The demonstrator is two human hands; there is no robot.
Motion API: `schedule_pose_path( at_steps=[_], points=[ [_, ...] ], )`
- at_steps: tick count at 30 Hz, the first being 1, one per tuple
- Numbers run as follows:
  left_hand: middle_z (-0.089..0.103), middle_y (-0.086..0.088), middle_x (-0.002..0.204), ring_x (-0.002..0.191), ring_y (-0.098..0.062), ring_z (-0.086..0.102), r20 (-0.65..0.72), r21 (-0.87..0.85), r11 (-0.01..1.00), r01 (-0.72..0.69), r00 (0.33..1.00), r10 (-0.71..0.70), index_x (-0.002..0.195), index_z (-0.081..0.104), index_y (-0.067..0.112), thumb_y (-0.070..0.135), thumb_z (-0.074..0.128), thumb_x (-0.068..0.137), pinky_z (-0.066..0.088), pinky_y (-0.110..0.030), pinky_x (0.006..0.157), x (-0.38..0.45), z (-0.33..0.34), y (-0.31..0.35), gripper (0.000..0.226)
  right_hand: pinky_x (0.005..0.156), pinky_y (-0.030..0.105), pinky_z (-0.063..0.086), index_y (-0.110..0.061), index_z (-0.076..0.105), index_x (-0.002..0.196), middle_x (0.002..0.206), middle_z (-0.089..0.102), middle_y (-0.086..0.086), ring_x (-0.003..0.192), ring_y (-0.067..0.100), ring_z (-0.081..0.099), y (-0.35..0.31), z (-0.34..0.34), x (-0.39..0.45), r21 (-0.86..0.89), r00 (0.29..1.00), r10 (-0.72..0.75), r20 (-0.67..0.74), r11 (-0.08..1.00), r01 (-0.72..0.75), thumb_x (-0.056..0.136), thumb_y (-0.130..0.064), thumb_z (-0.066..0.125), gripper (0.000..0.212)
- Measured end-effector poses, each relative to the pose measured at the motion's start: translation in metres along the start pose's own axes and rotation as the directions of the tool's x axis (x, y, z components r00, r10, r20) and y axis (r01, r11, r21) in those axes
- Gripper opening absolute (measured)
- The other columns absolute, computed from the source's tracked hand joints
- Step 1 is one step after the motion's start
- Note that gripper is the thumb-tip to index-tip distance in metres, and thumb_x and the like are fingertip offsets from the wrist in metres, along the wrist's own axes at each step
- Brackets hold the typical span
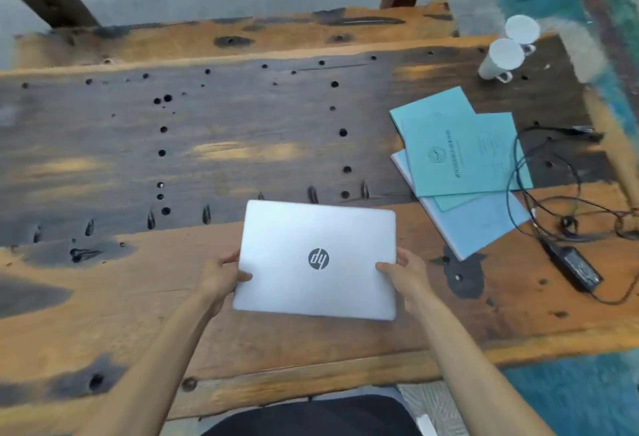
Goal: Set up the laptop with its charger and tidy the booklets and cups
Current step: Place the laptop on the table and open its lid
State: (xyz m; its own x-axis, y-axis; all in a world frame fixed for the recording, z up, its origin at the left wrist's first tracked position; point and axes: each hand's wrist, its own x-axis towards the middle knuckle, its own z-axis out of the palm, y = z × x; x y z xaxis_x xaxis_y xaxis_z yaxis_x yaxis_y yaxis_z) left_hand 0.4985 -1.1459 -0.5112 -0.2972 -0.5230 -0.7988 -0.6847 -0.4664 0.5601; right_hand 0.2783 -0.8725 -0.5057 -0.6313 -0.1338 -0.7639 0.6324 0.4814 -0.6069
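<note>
Nearest, both hands hold the closed laptop point(316, 259) by its side edges above the near part of the wooden worktop point(138, 297). The left hand point(221, 274) has its grip closed on the left edge, thumb on the lid; the right hand point(403, 271) grips the right edge the same way. Whether the laptop rests on the wood or hangs just above it cannot be told.

To the right, near the worktop's edge, lies the charger brick point(574, 268), its cable point(553, 193) looped loosely beyond it and partly across the booklets point(460, 159). These lie in an untidy overlapping pile, teal over pale blue. Farthest right stand two white cups point(501, 58), upside down and close together near the corner.

Judgement: the task is at an early stage; nothing is yet connected or tidied. Risks:
- The edge-only hold could slip on the smooth lid.
- Pulling the cable may drag the booklets or take the brick off the edge.
- The cups sit near the corner and could be knocked off by a reach.
- The holed, uneven wood may rock the laptop.
</note>
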Motion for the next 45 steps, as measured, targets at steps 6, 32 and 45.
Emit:
schedule_pose_path(
  at_steps=[6, 32, 45],
  points=[
    [0.077, 0.012, 0.086, 0.079, -0.019, 0.067, -0.095, -0.110, 0.991, 0.072, 0.992, -0.082, 0.130, 0.067, 0.016, -0.019, 0.058, 0.079, 0.056, -0.033, 0.064, 0.011, 0.023, 0.003, 0.063, 0.050, 0.018, 0.050, -0.016, 0.064, 0.111, 0.087, 0.069, -0.011, 0.073, 0.007, 0.067, -0.023, -0.002, 0.049, -0.120, 0.999, 0.001, 0.053, 0.993, 0.005, 0.084, 0.005, 0.073, 0.035],
    [0.070, -0.010, 0.121, 0.098, -0.027, 0.065, -0.163, -0.236, 0.967, 0.096, 0.977, -0.136, 0.134, 0.063, 0.005, -0.024, 0.061, 0.080, 0.054, -0.037, 0.085, 0.040, 0.041, -0.004, 0.061, 0.061, 0.017, 0.044, -0.015, 0.063, 0.109, 0.089, 0.062, -0.015, 0.079, -0.002, 0.058, -0.030, 0.008, 0.080, -0.264, 0.996, -0.060, -0.060, 0.964, 0.042, 0.082, -0.003, 0.081, 0.034],
    [0.071, -0.010, 0.120, 0.097, -0.021, 0.064, -0.247, -0.193, 0.980, 0.049, 0.964, -0.097, 0.130, 0.067, 0.004, -0.012, 0.065, 0.085, 0.050, -0.030, 0.084, 0.033, 0.047, -0.001, 0.048, 0.079, 0.034, 0.051, -0.019, 0.062, 0.108, 0.099, 0.070, -0.004, 0.078, -0.002, 0.056, -0.027, 0.010, 0.081, -0.438, 0.987, -0.148, -0.068, 0.893, 0.104, 0.082, -0.012, 0.081, 0.033]
  ],
)
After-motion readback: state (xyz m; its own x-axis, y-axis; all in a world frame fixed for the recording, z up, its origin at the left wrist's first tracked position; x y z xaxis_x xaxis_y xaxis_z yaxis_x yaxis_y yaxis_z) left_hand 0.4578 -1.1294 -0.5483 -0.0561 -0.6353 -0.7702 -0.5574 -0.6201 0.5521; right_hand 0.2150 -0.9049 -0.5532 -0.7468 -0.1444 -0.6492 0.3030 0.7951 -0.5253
